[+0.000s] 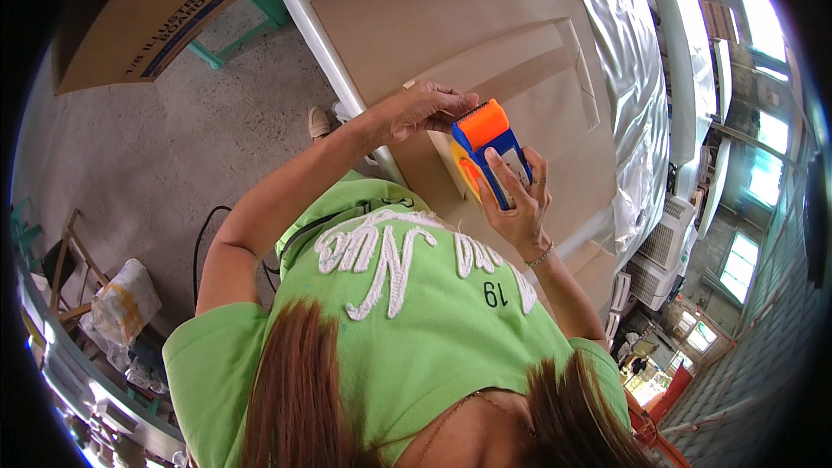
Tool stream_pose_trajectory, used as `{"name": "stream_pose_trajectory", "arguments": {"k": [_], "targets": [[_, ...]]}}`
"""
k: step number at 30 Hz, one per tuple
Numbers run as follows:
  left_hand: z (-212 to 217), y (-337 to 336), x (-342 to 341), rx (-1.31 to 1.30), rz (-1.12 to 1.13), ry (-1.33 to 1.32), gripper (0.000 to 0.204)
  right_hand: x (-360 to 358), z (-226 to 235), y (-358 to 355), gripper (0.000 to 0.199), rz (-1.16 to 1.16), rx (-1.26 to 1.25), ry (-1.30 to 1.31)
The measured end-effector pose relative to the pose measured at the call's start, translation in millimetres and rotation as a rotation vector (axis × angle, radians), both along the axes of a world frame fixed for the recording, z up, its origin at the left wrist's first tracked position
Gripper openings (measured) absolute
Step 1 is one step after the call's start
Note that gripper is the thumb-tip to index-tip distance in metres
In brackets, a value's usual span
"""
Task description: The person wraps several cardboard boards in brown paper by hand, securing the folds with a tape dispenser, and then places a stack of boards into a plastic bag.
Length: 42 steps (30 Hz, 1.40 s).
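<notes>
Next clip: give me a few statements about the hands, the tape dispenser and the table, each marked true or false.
1. The right hand holds the blue and orange handheld tape dispenser. True.
2. The left hand rests flat on the floor. False: it is raised at the dispenser's orange top end, fingertips at its edge.
3. A flat brown cardboard sheet lies on the table under the hands. True.
4. The dispenser lies unattended on the cardboard. False: it is gripped in the right hand, lifted above the sheet.
5. Shiny silver plastic film lies along the right side of the cardboard. True.
</notes>
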<state>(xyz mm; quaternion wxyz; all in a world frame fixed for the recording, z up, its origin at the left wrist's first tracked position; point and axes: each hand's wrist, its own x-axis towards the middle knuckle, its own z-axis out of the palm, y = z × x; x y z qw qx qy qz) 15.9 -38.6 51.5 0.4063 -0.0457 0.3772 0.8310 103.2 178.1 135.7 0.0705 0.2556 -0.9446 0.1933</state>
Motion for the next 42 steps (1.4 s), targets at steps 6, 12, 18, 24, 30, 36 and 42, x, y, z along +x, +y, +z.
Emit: {"name": "stream_pose_trajectory", "arguments": {"k": [6, 12, 18, 24, 30, 36, 42], "targets": [[-7.3, 3.2, -1.8, -0.032, 0.028, 0.010, 0.040, -3.9, 3.1, -4.8, 0.064, -0.011, 0.009, 0.003], [-3.1, 2.4, -8.7, -0.142, 0.054, 0.089, 0.037, -8.6, 7.4, -11.9, 0.062, -0.015, 0.061, -0.012], [-0.9, -1.9, -9.5, -0.125, 0.070, 0.082, 0.037, -14.0, 9.4, -14.4, 0.060, 0.001, 0.095, -0.040], [-16.4, 6.9, -3.4, -0.053, 0.179, 0.030, 0.030, -17.5, 15.0, -18.2, 0.059, -0.003, 0.114, -0.075], [-18.6, 13.9, -3.4, -0.344, 0.337, 0.214, 0.021, -24.8, 22.0, -22.3, 0.056, -0.017, 0.111, -0.185], [-17.9, 10.9, -12.6, -0.506, 0.356, 0.300, 0.016, -34.7, 34.2, -31.2, 0.055, -0.067, 0.108, -0.323], [-18.9, 7.2, -23.4, -0.635, 0.353, 0.384, 0.017, -41.8, 29.7, -30.0, 0.052, -0.061, 0.140, -0.291]]}}
